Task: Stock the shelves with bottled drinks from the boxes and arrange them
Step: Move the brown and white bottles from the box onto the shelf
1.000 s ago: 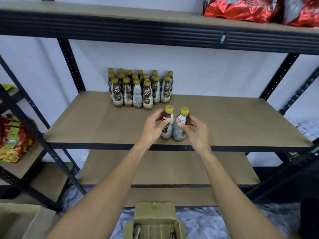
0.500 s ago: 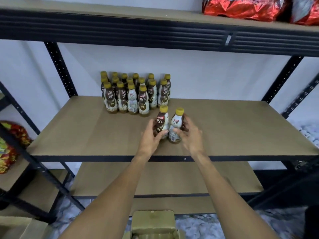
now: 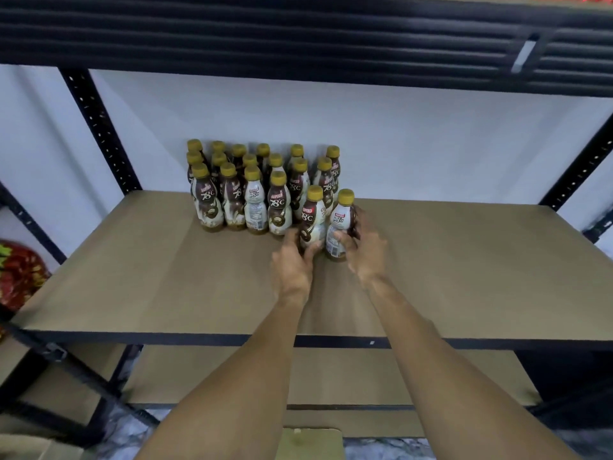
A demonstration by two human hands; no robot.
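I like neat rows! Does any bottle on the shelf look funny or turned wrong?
One gold-capped brown-and-white plastic bottle in the front row shows its white back label; its neighbours show brown fronts. Nothing spilled.

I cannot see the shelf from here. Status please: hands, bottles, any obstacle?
Left hand grips left bottle, right hand grips right bottle. Both upright, front right of stocked group. Nothing in the way.

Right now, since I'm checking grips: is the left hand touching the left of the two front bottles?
Touching. In the head view the fingers of the left hand curl round the left front bottle.
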